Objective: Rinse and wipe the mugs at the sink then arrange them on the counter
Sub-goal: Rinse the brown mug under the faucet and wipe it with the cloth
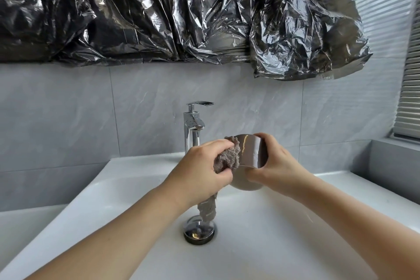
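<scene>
Sink [127,179], white, wide basin, nearest; chrome drain plug [199,232] at bottom. Above basin: left hand [200,166] curled round grey cloth [228,158], pressing it against mug side; loose cloth end dangling down to just above drain plug. Right hand [272,163] gripping mug [247,161], thumb over top, fingers underneath. Mug grey-brown, glossy, tipped sideways, held in front of chrome tap [193,127]. Behind: grey tiled wall [68,116], crumpled silver plastic sheet [181,11] across top, window blind [409,98] at right.
</scene>
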### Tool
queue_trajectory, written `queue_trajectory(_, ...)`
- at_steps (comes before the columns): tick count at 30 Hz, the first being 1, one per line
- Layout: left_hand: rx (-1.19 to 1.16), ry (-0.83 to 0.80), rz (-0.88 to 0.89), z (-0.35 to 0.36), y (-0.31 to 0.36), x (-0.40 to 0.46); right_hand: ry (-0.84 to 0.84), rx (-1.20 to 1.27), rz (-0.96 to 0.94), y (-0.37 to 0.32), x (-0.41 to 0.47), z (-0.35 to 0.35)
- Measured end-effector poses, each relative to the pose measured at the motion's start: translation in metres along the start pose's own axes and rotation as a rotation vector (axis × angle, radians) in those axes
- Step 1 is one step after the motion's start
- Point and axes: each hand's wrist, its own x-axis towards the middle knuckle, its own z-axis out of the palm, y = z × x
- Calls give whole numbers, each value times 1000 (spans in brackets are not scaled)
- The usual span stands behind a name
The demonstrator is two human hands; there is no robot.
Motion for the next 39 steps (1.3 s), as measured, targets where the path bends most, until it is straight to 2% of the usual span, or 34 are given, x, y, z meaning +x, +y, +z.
queue_trajectory(2,-89,48,-85,0,0,1,-16,21,2,-2,-1,-1)
queue_trajectory(4,-217,73,-158,0,-5,3,-10,140,3,-6,-2,-2)
queue_trajectory(9,-434,-52,-163,-3,-10,6,3,452,5,-9,0,-7)
queue_trajectory(11,-477,-60,-161,-6,-11,9,7,459,-27,-8,-1,-8)
queue_trajectory(14,-554,-14,-120,-13,-7,13,8,287,-114,-8,-5,-11)
queue_trajectory(18,-393,-3,-157,-11,-6,13,-69,5,-241,-14,-12,-6)
queue_trajectory(23,-331,-142,-5,-10,3,5,68,4,-226,-6,-5,-9)
queue_trajectory(25,-281,-42,12,-9,3,6,69,-27,-247,-7,-5,-12)
queue_trajectory(28,-239,193,-45,-8,-3,13,-15,-95,-293,-12,-8,-10)
queue_trajectory(30,-264,234,-82,-8,-6,15,-33,-113,-275,-12,-9,-5)
queue_trajectory(33,-255,91,26,-10,2,12,25,-35,-209,-5,-6,-2)
queue_trajectory(35,-232,-57,119,-6,7,9,47,-53,-220,-1,-4,-4)
queue_trajectory(36,-199,-75,150,-4,8,9,37,-81,-231,0,-3,-5)
queue_trajectory(39,-71,95,178,-2,3,16,-27,-162,-256,-4,-2,-4)
